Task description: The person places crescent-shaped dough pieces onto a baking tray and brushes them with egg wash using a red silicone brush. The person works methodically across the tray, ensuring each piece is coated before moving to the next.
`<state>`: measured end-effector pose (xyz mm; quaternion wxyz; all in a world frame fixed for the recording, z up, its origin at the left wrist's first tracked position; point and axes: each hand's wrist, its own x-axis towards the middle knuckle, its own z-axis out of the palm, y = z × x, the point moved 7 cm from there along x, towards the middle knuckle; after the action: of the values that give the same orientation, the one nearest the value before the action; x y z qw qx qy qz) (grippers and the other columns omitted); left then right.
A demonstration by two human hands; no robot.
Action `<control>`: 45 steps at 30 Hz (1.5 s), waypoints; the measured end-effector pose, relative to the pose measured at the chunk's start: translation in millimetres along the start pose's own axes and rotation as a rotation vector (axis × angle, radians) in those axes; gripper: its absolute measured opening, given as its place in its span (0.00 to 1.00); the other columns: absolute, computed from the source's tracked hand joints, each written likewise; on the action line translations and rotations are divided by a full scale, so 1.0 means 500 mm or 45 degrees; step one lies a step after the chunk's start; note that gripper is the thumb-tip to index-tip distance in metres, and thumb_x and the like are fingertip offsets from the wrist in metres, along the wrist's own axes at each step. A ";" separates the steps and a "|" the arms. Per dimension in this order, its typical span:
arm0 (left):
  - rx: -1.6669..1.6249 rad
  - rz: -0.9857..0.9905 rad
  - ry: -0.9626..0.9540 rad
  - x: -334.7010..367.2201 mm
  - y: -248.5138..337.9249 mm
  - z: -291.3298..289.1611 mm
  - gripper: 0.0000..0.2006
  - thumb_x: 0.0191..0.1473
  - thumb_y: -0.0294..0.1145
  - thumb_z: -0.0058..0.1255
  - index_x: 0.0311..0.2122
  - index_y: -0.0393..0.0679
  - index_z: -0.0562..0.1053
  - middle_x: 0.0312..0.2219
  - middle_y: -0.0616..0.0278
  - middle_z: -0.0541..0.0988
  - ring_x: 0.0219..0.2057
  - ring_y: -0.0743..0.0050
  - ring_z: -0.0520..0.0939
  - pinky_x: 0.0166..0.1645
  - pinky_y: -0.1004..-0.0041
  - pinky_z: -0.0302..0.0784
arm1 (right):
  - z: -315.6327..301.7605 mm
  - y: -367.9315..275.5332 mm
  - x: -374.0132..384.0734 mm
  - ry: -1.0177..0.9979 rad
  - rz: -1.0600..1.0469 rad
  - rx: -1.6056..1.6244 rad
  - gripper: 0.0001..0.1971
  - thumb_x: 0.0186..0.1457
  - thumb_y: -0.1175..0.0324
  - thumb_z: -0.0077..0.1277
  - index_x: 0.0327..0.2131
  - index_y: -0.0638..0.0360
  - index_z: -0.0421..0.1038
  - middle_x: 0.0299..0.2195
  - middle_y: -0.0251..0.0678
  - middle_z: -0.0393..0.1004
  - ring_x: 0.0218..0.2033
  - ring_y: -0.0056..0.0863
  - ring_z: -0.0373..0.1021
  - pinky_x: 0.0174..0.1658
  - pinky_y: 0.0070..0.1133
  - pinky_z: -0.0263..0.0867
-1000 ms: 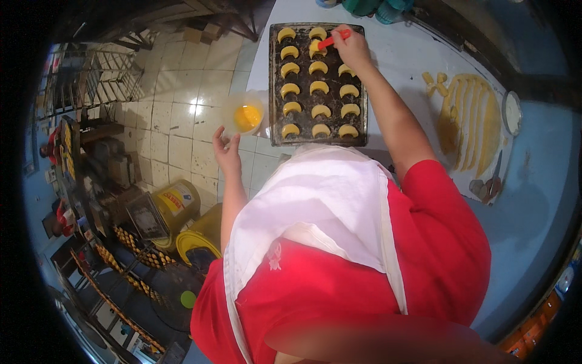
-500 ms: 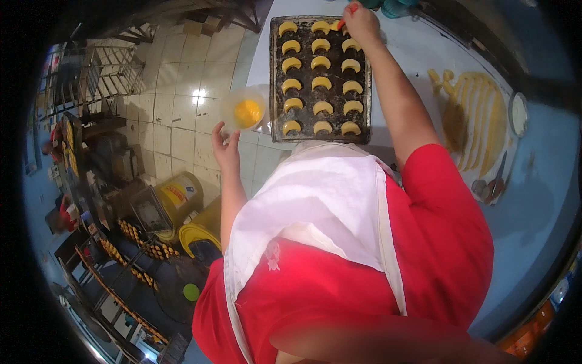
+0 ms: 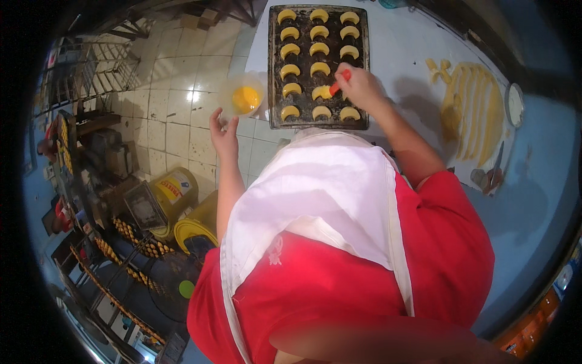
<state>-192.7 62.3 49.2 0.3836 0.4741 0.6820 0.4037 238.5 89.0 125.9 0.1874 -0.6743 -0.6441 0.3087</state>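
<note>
Right of the dark tray (image 3: 305,67): one cut dough sheet (image 3: 479,115), one round white dish (image 3: 515,104). Right hand (image 3: 360,90) grips a red-handled brush (image 3: 336,88) at a middle-column crescent, blocking part of the right column. Left hand (image 3: 224,134) at lower edge of bowl (image 3: 228,94) of yellow liquid; cannot tell if grasping. Crescents (image 3: 290,50): six left, six middle, four clear right. Yellow bins (image 3: 185,197): two. White tabletop (image 3: 403,45), tiled floor (image 3: 176,124).

1. Tray (image 3: 304,92): dark metal, worn, mottled surface.
2. Brush handle (image 3: 336,88): red plastic, smooth.
3. Bowl (image 3: 228,92): translucent plastic, smooth wall.
4. Dough crescents (image 3: 290,70): smooth, with slight sheen.
5. Apron (image 3: 309,182): white cloth, matt, creased.
6. Shirt (image 3: 345,288): red cloth, matt.
7. Floor tiles (image 3: 200,109): glossy, reflecting light.
</note>
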 end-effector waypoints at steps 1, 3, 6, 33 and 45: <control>-0.032 0.008 -0.006 0.002 -0.004 0.001 0.28 0.56 0.29 0.68 0.61 0.47 0.72 0.53 0.61 0.75 0.48 0.70 0.73 0.49 0.72 0.73 | -0.012 0.008 -0.013 0.058 0.026 0.031 0.11 0.65 0.59 0.50 0.39 0.57 0.74 0.28 0.48 0.80 0.35 0.53 0.78 0.39 0.42 0.72; -0.045 0.056 -0.011 0.003 -0.007 0.000 0.28 0.55 0.29 0.68 0.60 0.47 0.72 0.53 0.62 0.75 0.47 0.70 0.73 0.50 0.72 0.73 | -0.019 0.001 -0.039 0.175 -0.055 0.092 0.11 0.65 0.59 0.50 0.39 0.57 0.74 0.28 0.48 0.80 0.35 0.54 0.78 0.39 0.42 0.72; -0.028 0.020 0.005 0.003 -0.016 -0.001 0.27 0.55 0.29 0.68 0.60 0.47 0.72 0.54 0.61 0.75 0.47 0.69 0.73 0.51 0.70 0.73 | 0.008 -0.011 -0.079 0.156 -0.126 0.207 0.11 0.65 0.59 0.51 0.39 0.57 0.74 0.28 0.50 0.79 0.34 0.54 0.77 0.38 0.43 0.71; -0.003 0.080 -0.066 0.006 -0.057 -0.017 0.28 0.55 0.34 0.69 0.60 0.48 0.71 0.50 0.59 0.77 0.47 0.66 0.75 0.53 0.67 0.73 | 0.062 -0.030 -0.150 0.156 -0.122 0.026 0.11 0.65 0.59 0.50 0.40 0.55 0.75 0.31 0.47 0.80 0.38 0.52 0.77 0.41 0.43 0.71; -0.009 0.044 -0.074 0.001 -0.029 -0.012 0.28 0.56 0.31 0.68 0.60 0.47 0.71 0.52 0.61 0.77 0.48 0.67 0.76 0.54 0.68 0.73 | 0.025 0.023 -0.113 0.382 -0.008 0.337 0.11 0.66 0.60 0.50 0.40 0.56 0.75 0.31 0.48 0.81 0.37 0.55 0.77 0.40 0.42 0.72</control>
<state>-203.1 58.3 38.3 0.3978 0.4961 0.6608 0.3987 240.2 30.5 118.9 0.3692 -0.6800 -0.5651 0.2863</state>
